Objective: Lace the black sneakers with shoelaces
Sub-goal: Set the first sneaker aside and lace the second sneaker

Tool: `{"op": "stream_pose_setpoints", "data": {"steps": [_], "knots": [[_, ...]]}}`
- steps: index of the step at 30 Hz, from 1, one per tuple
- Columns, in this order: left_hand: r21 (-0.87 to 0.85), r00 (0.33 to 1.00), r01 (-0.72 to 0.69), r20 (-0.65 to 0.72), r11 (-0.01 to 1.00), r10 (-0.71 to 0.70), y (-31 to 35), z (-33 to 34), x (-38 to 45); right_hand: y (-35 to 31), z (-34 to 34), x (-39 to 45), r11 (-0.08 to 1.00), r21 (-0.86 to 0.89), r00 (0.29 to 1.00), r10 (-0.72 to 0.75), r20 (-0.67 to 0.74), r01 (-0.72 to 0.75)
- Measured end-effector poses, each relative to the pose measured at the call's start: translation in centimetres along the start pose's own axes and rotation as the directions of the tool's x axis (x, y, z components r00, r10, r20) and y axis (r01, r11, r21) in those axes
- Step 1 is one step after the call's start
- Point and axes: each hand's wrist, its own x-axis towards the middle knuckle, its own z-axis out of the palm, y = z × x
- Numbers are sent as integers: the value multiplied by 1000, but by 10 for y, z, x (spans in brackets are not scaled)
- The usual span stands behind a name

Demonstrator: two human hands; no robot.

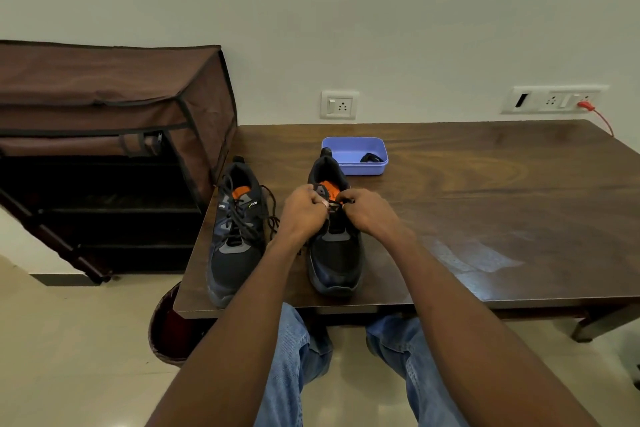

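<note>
Bare forearms (460, 291), no sleeves, faded blue denim jeans (291, 357)

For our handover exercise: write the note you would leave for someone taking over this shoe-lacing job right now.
Left hand and right hand: both pinch the lace at the top of the right sneaker, near its tongue.
Left sneaker stands beside it on the table, already laced, ends loose and untied.
Blue tray behind holds a small black item.
Left: finish the right sneaker; how far its lacing has got is hidden by the hands.
</note>
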Motion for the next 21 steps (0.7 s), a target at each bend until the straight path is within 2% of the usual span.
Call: {"op": "stream_pose_setpoints", "data": {"steps": [2, 4, 7, 9, 10, 11, 13, 15, 16, 18, 20, 21], "knots": [[-163, 982, 115, -130, 980, -137, -2, -4, 1, -1, 0, 1, 1000, -27, 1000, -1, 19, 2], [-298, 926, 203, -251, 933, -282, 0, -10, -1, -2, 1, 1, 999, -43, 1000, 3, 27, -2], [-366, 780, 239, -480, 900, -402, 6, -21, -4, -1, 4, 1, 999, -51, 1000, 15, 22, -14], [-455, 677, 224, -563, 862, -473, 2, -29, 0, -1, 3, 1, 998, -58, 999, 25, 25, -24], [-450, 665, 219, -580, 866, -470, -2, -29, 2, 0, 2, 1, 998, -58, 999, 26, 24, -25], [-379, 684, 233, -591, 896, -428, -6, -29, 1, 0, 2, 0, 998, -53, 999, 25, 23, -23], [-104, 761, 235, -599, 966, -250, -9, -25, -3, -1, 4, 1, 999, -48, 1000, 16, 24, -15], [83, 853, 142, -516, 986, -80, -7, -17, -5, -2, 7, 3, 998, -62, 999, 2, 40, 1], [91, 897, 109, -437, 990, -58, -5, -13, -5, -2, 9, 3, 997, -72, 999, -5, 50, 9], [50, 964, 128, -241, 990, -113, -1, -5, -4, -3, 13, 5, 996, -80, 996, -19, 86, 26], [110, 986, 156, -85, 982, -147, -3, 0, -1, -4, 17, 4, 996, -81, 988, -16, 153, 29], [152, 987, 161, -51, 975, -155, -5, 1, 1, -4, 19, 3, 996, -85, 986, -15, 166, 30]]}}
